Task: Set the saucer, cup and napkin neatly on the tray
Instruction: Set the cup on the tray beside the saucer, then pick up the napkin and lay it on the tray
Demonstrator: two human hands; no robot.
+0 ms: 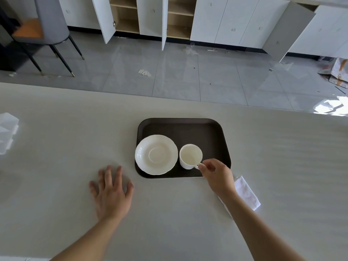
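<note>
A dark brown tray (199,129) lies on the pale table. On its left part rests a white scalloped saucer (156,155), overhanging the tray's left rim slightly. Right of the saucer a white cup (190,156) stands upright on the tray, empty. My right hand (216,174) pinches the cup's handle at the tray's near right corner. A white folded napkin (246,193) lies on the table beside the tray, partly hidden under my right forearm. My left hand (111,191) rests flat on the table left of the tray, fingers spread, holding nothing.
White crumpled plastic or paper (7,129) sits at the table's far left edge. Beyond the table's far edge are a grey tiled floor, a chair (49,25) and white cabinets with open doors.
</note>
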